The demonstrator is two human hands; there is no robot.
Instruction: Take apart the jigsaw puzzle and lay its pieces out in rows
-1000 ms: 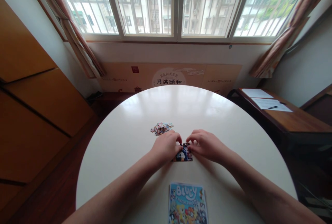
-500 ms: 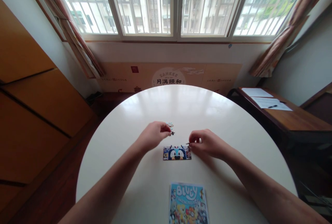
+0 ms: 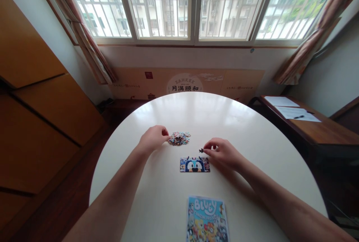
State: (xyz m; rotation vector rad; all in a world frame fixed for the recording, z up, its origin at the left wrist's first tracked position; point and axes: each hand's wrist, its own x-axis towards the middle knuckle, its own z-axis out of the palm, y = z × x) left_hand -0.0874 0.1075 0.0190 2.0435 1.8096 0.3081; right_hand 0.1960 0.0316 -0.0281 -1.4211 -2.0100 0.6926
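The person sits at a round white surface point(image 3: 196, 118) under the barred window. Their left hand point(image 3: 153, 139) is stretched forward to a small pile of puzzle pieces point(image 3: 179, 138), its fingertips touching the pile's left edge. The grip there is curled nearly closed, but I cannot tell whether it has hold of a piece. The right hand point(image 3: 223, 152) hovers just above the surface, thumb and forefinger pinched together on a single dark puzzle piece point(image 3: 201, 150), which sticks out to the left of the fingertips. That piece hangs just above and beyond the top right corner of the assembled strip point(image 3: 195, 164), a short rectangle of joined pieces showing a blue cartoon face. The strip lies flat between the two forearms, nearer the person than the pile. Close to the near edge of the surface lies a colourful printed picture card point(image 3: 206, 219). Off to the right stands a wooden side desk point(image 3: 316, 131) with white papers point(image 3: 294, 112) on it.
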